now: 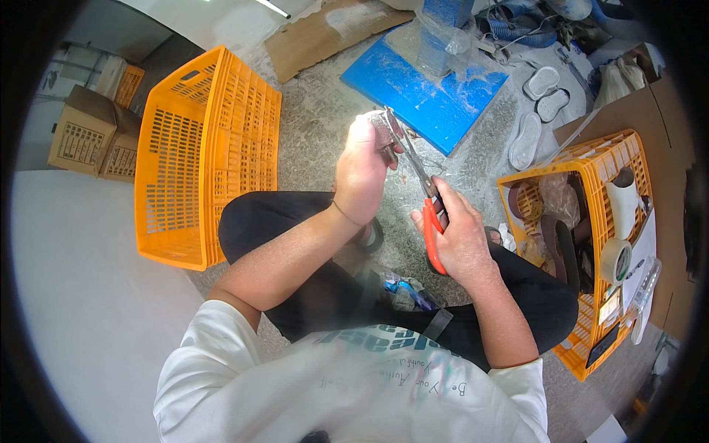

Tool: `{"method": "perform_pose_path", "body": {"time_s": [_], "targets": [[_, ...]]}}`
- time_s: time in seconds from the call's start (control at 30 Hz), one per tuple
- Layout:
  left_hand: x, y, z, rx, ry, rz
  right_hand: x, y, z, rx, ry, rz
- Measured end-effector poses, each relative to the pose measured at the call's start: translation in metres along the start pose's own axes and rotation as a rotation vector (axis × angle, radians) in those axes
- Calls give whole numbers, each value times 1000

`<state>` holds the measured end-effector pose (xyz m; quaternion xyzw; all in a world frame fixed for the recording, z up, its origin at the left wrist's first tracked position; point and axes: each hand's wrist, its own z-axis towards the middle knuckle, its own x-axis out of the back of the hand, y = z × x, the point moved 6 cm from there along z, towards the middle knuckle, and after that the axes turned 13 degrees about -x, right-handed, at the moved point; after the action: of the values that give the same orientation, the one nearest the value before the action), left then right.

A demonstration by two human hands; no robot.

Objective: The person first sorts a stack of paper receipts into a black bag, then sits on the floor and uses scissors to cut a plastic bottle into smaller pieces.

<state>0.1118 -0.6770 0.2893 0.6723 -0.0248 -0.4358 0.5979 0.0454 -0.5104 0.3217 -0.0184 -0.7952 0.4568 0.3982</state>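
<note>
My left hand (358, 173) is raised in front of me, its fingers closed on a small reddish-brown piece (382, 131) whose exact kind I cannot make out. Scissors (433, 238) with orange-red handles sit in my right hand (467, 240), the fingers wrapped round the grips. Their metal blades point up and to the left and reach the reddish-brown piece. Whether the blades are closed through it or lie along its edge, I cannot tell. Both hands are above the floor, between my knees.
A tall orange plastic crate (170, 170) stands at left. At right, another orange crate (583, 173) holds bags and dark items; a tape roll (615, 261) and phone (603, 346) lie on it. Ahead are a blue base plate (413, 85), cardboard (317, 40) and pale shoe soles (524, 140).
</note>
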Motion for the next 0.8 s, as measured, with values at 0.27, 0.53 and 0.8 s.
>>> {"method": "perform_pose_path", "body": {"time_s": [0.27, 0.53, 0.8], "targets": [[-3, -4, -8, 11, 14, 76, 2, -5, 2, -66, -48, -26], [-10, -1, -13, -53, 22, 98, 1, -6, 0, -31, -53, -132], [-11, 3, -13, -134, 13, 133, -3, 1, 6, 19, 2, -175]]}}
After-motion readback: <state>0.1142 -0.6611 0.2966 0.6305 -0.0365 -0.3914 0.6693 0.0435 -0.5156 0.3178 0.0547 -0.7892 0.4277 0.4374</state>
